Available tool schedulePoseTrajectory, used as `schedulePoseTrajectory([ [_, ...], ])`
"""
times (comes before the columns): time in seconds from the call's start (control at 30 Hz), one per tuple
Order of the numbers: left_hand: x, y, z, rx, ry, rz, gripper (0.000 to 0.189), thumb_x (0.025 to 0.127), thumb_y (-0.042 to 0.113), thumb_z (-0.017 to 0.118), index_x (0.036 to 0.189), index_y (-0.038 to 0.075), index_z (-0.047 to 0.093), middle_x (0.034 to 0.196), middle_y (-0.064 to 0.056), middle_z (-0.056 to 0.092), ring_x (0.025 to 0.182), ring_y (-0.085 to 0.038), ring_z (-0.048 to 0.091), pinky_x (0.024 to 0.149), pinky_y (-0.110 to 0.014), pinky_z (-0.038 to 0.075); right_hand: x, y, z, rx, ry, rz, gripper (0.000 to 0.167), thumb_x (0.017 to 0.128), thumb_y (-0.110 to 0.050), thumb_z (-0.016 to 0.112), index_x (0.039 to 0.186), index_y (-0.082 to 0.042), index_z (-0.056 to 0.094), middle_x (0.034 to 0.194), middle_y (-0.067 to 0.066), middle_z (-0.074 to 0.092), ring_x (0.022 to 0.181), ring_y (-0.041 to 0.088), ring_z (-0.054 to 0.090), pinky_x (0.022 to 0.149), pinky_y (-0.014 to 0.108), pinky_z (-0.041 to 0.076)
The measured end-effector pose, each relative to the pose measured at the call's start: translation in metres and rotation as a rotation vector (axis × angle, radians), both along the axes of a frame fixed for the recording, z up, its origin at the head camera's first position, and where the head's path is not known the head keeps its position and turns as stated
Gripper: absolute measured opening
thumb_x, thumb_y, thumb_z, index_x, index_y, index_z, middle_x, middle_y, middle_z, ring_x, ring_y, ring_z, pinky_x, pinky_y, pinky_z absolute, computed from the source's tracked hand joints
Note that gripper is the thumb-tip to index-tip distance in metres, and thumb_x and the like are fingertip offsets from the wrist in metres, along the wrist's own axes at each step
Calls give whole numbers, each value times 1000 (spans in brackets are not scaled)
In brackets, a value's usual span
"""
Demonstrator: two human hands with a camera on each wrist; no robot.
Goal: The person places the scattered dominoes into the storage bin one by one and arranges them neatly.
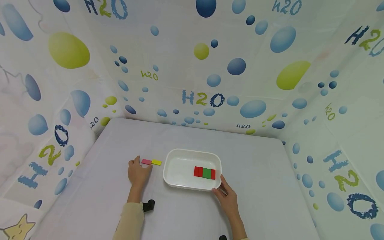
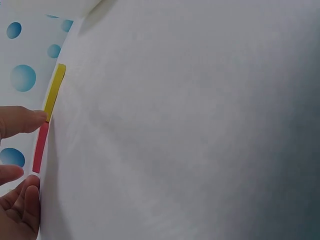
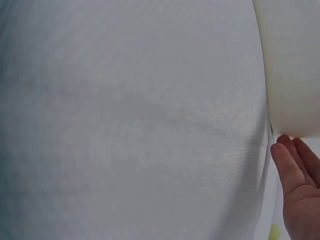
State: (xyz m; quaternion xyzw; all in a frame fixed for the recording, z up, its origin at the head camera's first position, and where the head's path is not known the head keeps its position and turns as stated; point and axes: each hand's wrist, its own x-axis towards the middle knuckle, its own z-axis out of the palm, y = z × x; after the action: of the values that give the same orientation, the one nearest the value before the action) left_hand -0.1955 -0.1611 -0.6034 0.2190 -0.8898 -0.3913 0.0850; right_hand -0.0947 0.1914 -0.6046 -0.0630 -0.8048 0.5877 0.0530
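In the head view, a pink tile [image 1: 146, 162] and a yellow tile [image 1: 156, 162] lie end to end on the table. My left hand [image 1: 139, 172] is beside them, thumb and fingers spread about the pink tile. In the left wrist view the thumb [image 2: 37, 117] touches the seam where both tiles meet, and the other fingers are close to the pink tile's far end. A white tray [image 1: 180, 178] holds a row of red tiles [image 1: 198, 171] and green tiles [image 1: 207, 173] at its right. With fairly straight fingers, my right hand [image 1: 228, 198] touches the tray's near right corner.
A white cloth covers the table [image 1: 255, 166]. Curtains [image 1: 168, 60] printed with blue and green bubbles and H2O lettering hang along the back and both sides. Black wrist camera mounts [image 1: 148, 205] sit at the forearms.
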Motion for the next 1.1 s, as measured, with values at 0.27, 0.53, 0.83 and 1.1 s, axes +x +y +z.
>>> schedulePoseTrajectory([
  [0.27,0,3,-2,-45,6,17,68,81,21,72,137,-8,47,133,-29,42,122,-45,45,103,-57,39,0,1,-1,6,10,8,77,81,-24,79,149,-17,43,150,10,47,122,33,59,91,30,53],
  [0.53,-2,8,-5,-42,9,71,62,84,22,73,134,-6,51,133,-27,43,121,-43,45,103,-56,40,0,0,0,10,-2,0,76,81,-21,79,148,-18,43,150,9,47,123,32,58,91,28,53],
  [0.83,-1,9,-8,-91,52,88,55,86,22,74,129,-6,56,129,-27,45,118,-43,49,97,-54,43,-1,0,-3,15,20,-2,76,81,-20,79,148,-17,43,149,12,47,122,35,59,90,29,53],
  [1.1,-1,8,-10,-65,76,103,52,86,21,73,128,-6,57,128,-25,47,111,-41,53,92,-53,45,0,0,-3,18,32,-5,75,81,-21,78,148,-17,44,148,12,48,120,33,60,89,29,53],
])
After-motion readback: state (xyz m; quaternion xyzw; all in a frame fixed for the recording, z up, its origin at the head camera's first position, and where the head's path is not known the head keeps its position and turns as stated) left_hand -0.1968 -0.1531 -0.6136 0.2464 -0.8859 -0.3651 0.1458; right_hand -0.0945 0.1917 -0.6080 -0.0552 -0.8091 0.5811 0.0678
